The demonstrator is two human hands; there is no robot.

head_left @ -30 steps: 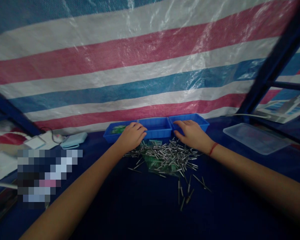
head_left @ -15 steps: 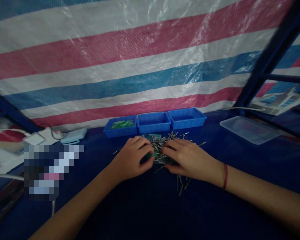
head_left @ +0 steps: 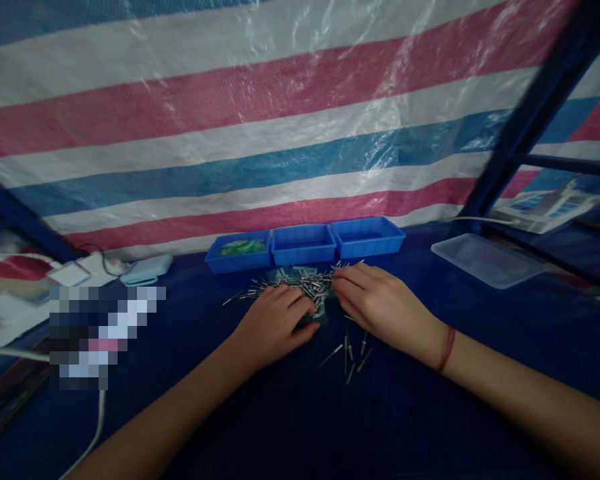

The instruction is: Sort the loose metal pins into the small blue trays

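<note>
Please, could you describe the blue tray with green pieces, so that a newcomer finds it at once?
Look for the striped sheet behind the dark blue table. Near its foot, beyond the pile of metal pins, three blue trays stand in a row. Yours is the leftmost tray, the only one in which green pieces show.

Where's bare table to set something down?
Bare: the table between the forearms, nearer than the loose pins; also between the right hand and the clear lid. Crowded: the pin pile, at left hand and right hand, before the blue trays.
</note>
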